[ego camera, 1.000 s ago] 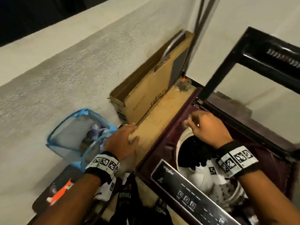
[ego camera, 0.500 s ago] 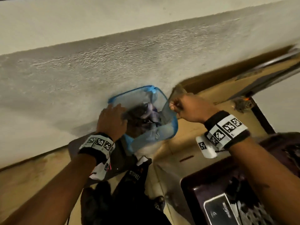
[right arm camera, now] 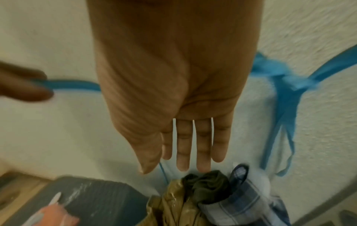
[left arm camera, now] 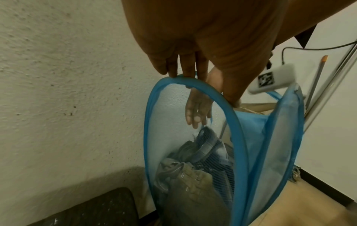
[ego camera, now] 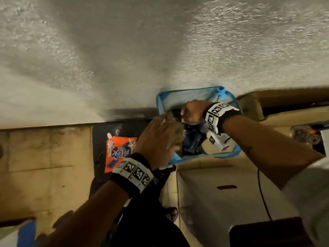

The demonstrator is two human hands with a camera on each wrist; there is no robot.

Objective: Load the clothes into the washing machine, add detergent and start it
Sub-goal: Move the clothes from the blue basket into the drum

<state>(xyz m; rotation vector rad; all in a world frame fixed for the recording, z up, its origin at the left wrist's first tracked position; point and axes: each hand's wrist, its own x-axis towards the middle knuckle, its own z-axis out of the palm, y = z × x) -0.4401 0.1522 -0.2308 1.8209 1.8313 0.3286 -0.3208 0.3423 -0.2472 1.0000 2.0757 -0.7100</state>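
A blue mesh hamper (ego camera: 185,94) stands against the wall and holds clothes (ego camera: 191,141): a khaki garment (right arm camera: 173,203), a dark green cloth (right arm camera: 206,185) and a blue plaid shirt (right arm camera: 241,203). My left hand (ego camera: 160,138) pinches the hamper's near left rim (left arm camera: 193,82) between fingers (left arm camera: 183,65) and thumb. My right hand (ego camera: 188,114) reaches down inside the hamper. Its fingers (right arm camera: 203,145) are straight and end just above the clothes, holding nothing. An orange detergent packet (ego camera: 119,150) lies on a black mat left of the hamper.
A rough plastered wall (ego camera: 124,50) runs behind the hamper. The black mat (ego camera: 99,132) lies on the tiled floor (ego camera: 44,166). A cardboard box (ego camera: 284,104) leans on the right. The washing machine's dark corner (ego camera: 267,232) shows at bottom right, with a thin cable (ego camera: 263,193) nearby.
The view swung from the washer to the hamper. My right hand left the hamper's right rim and went down inside it. My left hand stays at the left rim.
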